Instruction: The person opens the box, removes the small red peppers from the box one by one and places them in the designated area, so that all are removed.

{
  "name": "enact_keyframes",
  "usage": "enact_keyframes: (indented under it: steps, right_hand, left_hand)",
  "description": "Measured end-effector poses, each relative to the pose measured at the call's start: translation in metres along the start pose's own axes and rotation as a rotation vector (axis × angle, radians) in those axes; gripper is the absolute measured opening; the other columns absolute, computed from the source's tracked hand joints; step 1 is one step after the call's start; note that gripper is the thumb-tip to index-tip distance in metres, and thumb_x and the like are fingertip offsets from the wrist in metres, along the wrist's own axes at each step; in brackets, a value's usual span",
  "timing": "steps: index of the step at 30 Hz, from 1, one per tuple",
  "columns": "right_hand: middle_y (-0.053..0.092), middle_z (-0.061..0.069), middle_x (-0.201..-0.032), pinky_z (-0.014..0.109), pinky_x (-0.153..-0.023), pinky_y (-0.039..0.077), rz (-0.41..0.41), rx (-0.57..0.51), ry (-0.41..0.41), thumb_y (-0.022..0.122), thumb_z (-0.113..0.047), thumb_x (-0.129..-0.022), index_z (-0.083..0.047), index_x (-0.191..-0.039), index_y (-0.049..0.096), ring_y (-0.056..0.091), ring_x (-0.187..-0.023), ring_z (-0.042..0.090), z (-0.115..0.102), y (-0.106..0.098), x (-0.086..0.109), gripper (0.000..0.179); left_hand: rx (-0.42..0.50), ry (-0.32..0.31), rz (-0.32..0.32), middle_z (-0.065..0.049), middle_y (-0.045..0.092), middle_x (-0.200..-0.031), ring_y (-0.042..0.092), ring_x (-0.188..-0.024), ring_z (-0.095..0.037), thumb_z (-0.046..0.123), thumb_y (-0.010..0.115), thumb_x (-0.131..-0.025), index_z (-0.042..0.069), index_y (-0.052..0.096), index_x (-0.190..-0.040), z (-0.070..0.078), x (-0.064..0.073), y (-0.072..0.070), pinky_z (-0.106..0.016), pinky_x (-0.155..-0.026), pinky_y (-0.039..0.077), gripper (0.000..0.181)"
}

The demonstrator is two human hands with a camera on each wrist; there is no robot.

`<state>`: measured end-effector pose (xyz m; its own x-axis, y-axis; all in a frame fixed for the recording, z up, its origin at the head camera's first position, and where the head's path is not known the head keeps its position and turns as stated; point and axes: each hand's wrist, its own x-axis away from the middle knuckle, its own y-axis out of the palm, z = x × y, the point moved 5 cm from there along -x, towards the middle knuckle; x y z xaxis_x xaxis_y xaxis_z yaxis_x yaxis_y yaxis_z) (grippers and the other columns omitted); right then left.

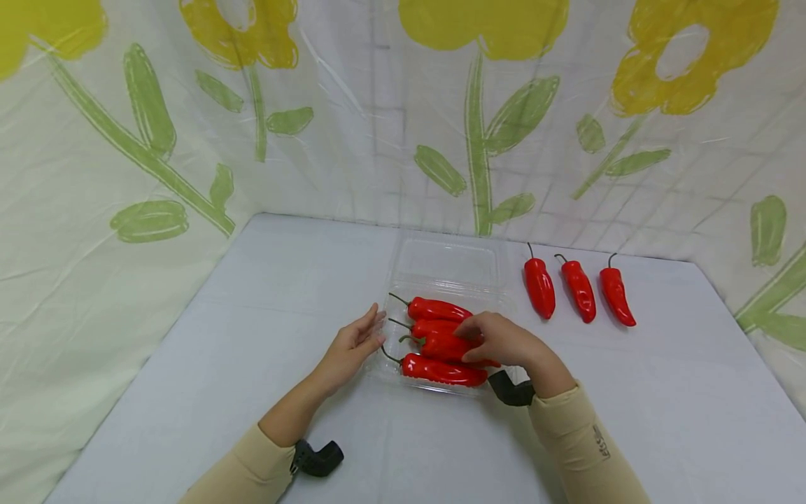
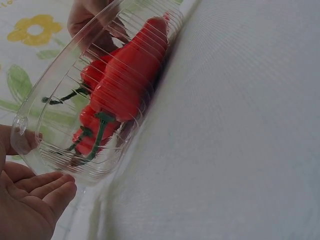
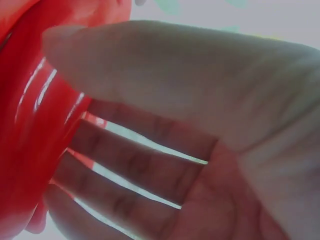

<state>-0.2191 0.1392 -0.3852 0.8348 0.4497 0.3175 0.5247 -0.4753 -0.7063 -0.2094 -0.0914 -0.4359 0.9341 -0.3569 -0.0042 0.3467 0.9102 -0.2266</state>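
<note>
A clear plastic clamshell box (image 1: 448,260) lies with its lid folded back, and several red peppers (image 1: 443,371) with green stems lie side by side in its base. My right hand (image 1: 504,343) reaches over the box's right part and holds one red pepper (image 3: 30,115) between thumb and fingers, the thumb across its near side. My left hand (image 1: 352,346) is at the box's left end, with fingers (image 2: 57,192) fairly straight against the clear wall. Through that ribbed wall the left wrist view shows the peppers' stems.
Three more red peppers, the left one (image 1: 539,288), the middle one (image 1: 579,290) and the right one (image 1: 617,295), lie in a row right of the box on the white table (image 1: 283,280). A flower-printed curtain (image 1: 352,140) stands behind the table.
</note>
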Motion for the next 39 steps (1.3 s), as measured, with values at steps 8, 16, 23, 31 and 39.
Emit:
enact_keyframes:
  steps: [8,16,23,31,39]
  right_hand:
    - [0.063,0.008,-0.109,0.034,-0.077,0.057,-0.026,0.032,0.039,0.075,-0.010,-0.076,-0.003,-0.118,0.062,0.054,-0.099,0.021,0.0042,0.0030,0.0012,0.045]
    - [0.064,0.009,-0.108,0.032,-0.075,0.058,-0.025,0.031,0.028,0.073,-0.010,-0.077,-0.003,-0.116,0.063,0.055,-0.097,0.020,0.0043,0.0033,0.0001,0.041]
    - [0.062,0.009,-0.110,0.033,-0.075,0.058,-0.037,0.023,0.038,0.073,-0.010,-0.077,-0.003,-0.119,0.061,0.053,-0.099,0.021,0.0064,0.0045,-0.0001,0.044]
    - [0.061,0.006,-0.108,0.032,-0.076,0.056,-0.055,0.011,0.042,0.072,-0.011,-0.079,-0.006,-0.119,0.061,0.052,-0.099,0.020,0.0070,0.0073,-0.0013,0.042]
    - [0.063,0.003,-0.100,0.027,-0.070,0.056,-0.069,-0.008,-0.022,0.072,-0.012,-0.079,-0.008,-0.117,0.064,0.053,-0.092,0.018,0.0057,0.0078,-0.0023,0.039]
  left_hand:
    - [0.001,-0.009,0.012,-0.022,0.034,-0.147,0.034,-0.136,-0.031,0.005,0.050,-0.094,-0.005,0.017,-0.146,0.0007,0.0000,0.0004,-0.038,-0.105,0.035,0.062]
    - [0.001,-0.016,0.013,-0.020,0.034,-0.147,0.034,-0.137,-0.029,0.006,0.050,-0.095,-0.004,0.018,-0.146,0.0028,0.0015,0.0004,-0.037,-0.105,0.035,0.062]
    - [-0.003,-0.020,0.016,-0.021,0.034,-0.147,0.035,-0.136,-0.030,0.005,0.050,-0.094,-0.005,0.018,-0.146,0.0022,0.0016,0.0001,-0.037,-0.104,0.036,0.062]
    - [0.006,-0.016,0.008,-0.020,0.034,-0.148,0.034,-0.137,-0.029,0.007,0.050,-0.095,-0.004,0.018,-0.146,0.0030,0.0016,0.0002,-0.036,-0.104,0.036,0.062]
    - [-0.002,-0.003,0.010,-0.021,0.034,-0.147,0.034,-0.136,-0.030,0.006,0.051,-0.094,-0.005,0.018,-0.146,0.0042,0.0015,0.0001,-0.037,-0.105,0.035,0.062]
